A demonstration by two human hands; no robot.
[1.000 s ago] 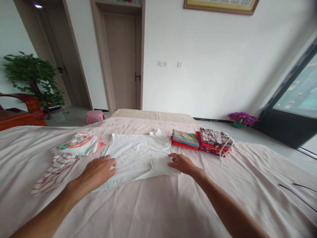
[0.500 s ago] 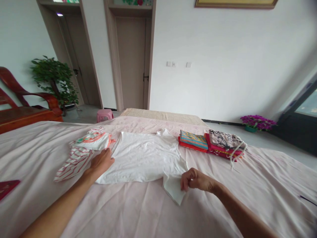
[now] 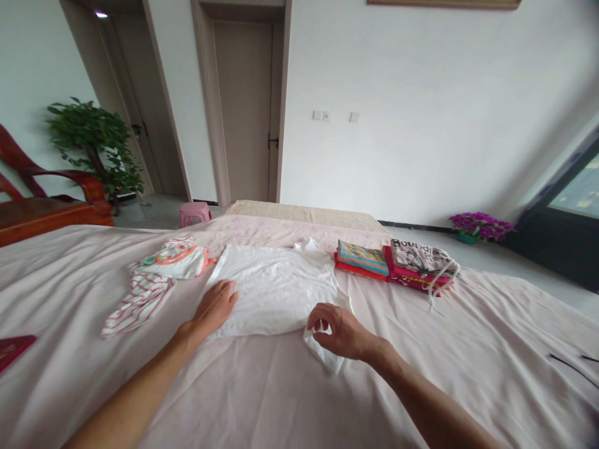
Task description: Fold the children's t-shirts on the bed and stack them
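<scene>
Red-and-white striped clothes (image 3: 140, 304) lie crumpled on the pink sheet (image 3: 262, 399), L of everything else on it but a red edge piece. Next, L hand (image 3: 216, 307) rests on the white shirt (image 3: 274, 290), fingers loose, no grip; ½ sec ago it was at the edge, so it's come inward. Shirt is mid-sheet, w/ small wrinkles. Its nr sleeve (image 3: 328, 360) points toward the person, not doubled over the body as 1 sec ago; my read: shirt's almost flat. R hand (image 3: 342, 330) is over that sleeve, fingers curled w/ gap, pinch apparently released; can't tell if it's touching. Further R, folded clothes (image 3: 362, 257).
</scene>
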